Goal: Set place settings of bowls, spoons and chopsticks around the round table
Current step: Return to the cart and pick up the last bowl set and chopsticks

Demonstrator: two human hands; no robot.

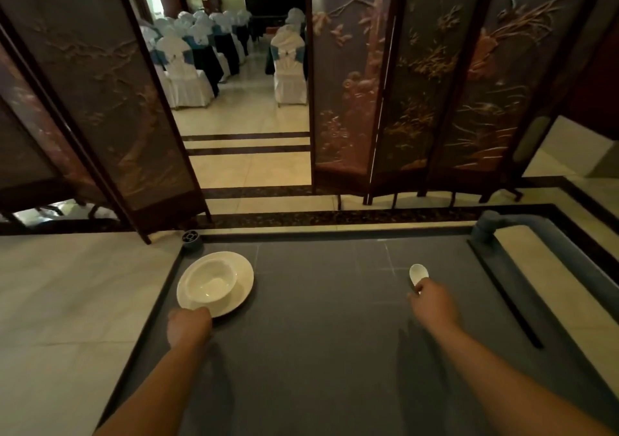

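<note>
A white bowl stands on a cream plate, and my left hand grips the plate's near rim, holding both out in front of me over a grey floor area. My right hand pinches the handle of a white ceramic spoon, whose scoop points away from me. Both arms reach forward at about the same height. No chopsticks and no round table are in view.
Carved folding screens stand ahead, on the left and the right, with a gap between them. Beyond the gap are white-covered chairs and dark-clothed tables. A grey pipe-like frame stands at right on the floor.
</note>
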